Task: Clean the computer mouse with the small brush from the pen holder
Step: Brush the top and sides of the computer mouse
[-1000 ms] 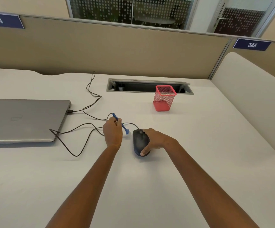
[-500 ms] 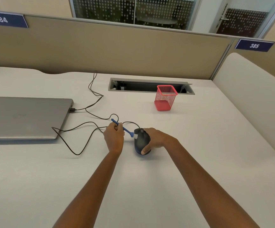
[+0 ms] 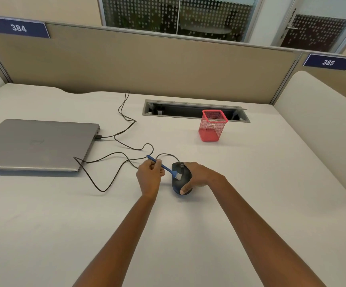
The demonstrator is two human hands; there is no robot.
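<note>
My left hand (image 3: 149, 176) pinching brush (image 3: 165, 168), bristles on mouse (image 3: 178, 181). My right hand (image 3: 197, 175) gripping mouse on desk (image 3: 250, 183).

Your worktop (image 3: 250, 204) was smooth and matt, the closed laptop (image 3: 35, 143) brushed grey metal, the pen holder (image 3: 212, 126) red wire mesh, the mouse (image 3: 178, 183) matt black plastic, the brush (image 3: 163, 167) blue plastic with pale bristles.

Bright even indoor light, soft faint shadows, sharp focus, wide-angle bending at edges
</note>
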